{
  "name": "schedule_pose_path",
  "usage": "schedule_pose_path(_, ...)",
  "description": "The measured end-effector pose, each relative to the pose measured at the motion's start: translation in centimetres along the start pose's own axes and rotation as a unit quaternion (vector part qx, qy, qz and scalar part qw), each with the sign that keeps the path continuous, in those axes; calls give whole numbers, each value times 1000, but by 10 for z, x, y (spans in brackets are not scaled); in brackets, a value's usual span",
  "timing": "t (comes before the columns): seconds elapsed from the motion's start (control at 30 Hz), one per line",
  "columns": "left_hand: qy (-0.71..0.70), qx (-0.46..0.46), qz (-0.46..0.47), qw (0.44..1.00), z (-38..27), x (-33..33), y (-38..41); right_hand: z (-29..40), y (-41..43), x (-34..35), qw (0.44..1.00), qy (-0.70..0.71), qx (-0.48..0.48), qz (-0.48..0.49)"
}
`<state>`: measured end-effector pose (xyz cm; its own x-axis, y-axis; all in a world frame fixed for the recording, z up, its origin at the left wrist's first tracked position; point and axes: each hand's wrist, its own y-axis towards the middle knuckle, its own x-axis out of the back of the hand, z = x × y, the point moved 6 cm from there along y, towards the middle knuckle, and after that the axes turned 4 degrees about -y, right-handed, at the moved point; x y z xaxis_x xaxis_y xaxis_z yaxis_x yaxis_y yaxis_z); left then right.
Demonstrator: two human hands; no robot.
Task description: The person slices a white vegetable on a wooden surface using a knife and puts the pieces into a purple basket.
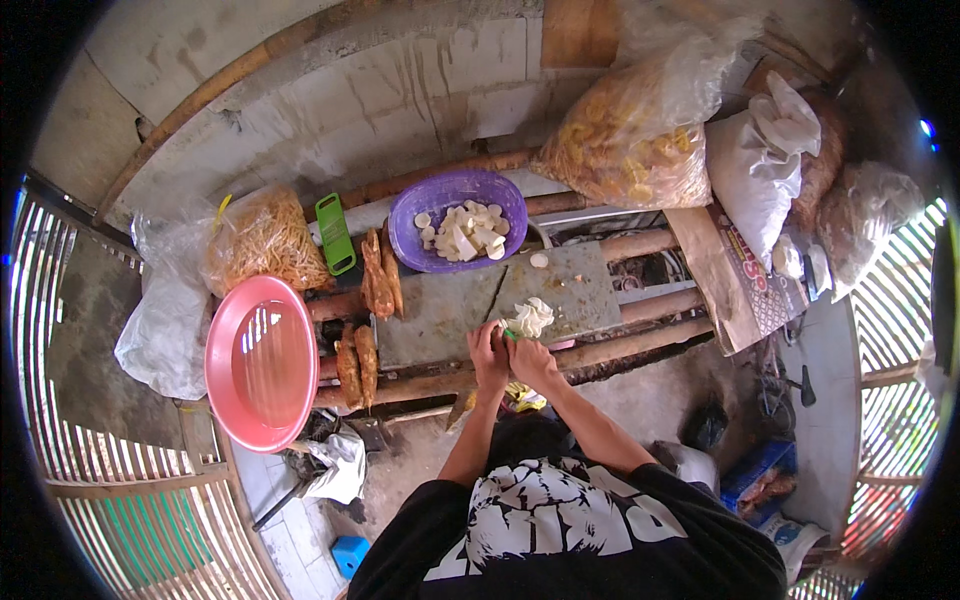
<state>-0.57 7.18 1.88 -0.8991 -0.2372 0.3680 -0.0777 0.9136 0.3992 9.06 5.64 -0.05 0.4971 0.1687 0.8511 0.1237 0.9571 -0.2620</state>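
Note:
My left hand (489,352) and my right hand (531,363) meet at the near edge of a worn grey board (442,322). The right one grips a small green-handled tool (511,334), its working end hidden. My left fingers are curled close beside it, and whatever they hold is mostly covered. Just beyond the hands lies a heap of thin pale peelings or slices (534,316). A single round white slice (538,260) rests farther back. At the board's far side stands a purple plastic basin (409,247) with peeled white root pieces (471,231) in it.
Brown unpeeled roots (357,366) lie left of the board, with more roots (379,281) behind. A pink basin of liquid (217,367) and a green slicer (335,234) are at left. Bags of fried strips (266,240) and yellow chips (637,142) stand behind. Wooden poles (652,300) leave gaps.

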Motion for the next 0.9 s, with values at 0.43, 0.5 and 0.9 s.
schedule_pose_path(0.43,-5,106,59,993,46,4,37,4,7,3,996,65,-37,39)
schedule_pose_path(0.5,-18,110,82,990,43,4,30,1,3,3,996,87,-30,23)
schedule_pose_path(0.9,117,97,149,977,-3,20,12,-5,-26,-8,987,142,80,18)
